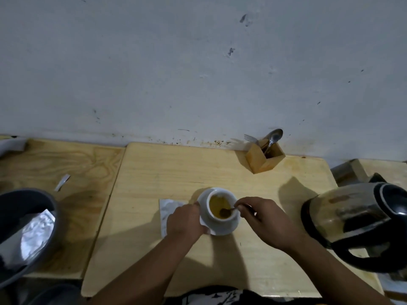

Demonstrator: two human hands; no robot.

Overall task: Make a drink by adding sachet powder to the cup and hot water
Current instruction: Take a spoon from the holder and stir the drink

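Note:
A white cup stands near the middle of the light wooden table and holds a yellow-brown drink. My left hand grips the cup's left side. My right hand pinches the handle of a small spoon, whose bowl dips into the drink near the right rim. A silver empty sachet lies flat on the table just left of the cup, partly under my left hand.
A steel and black electric kettle stands at the right. A wooden holder with a fork and spoons stands at the back by the wall. A grey bin holding foil wrappers sits at the left, with a torn strip beyond it.

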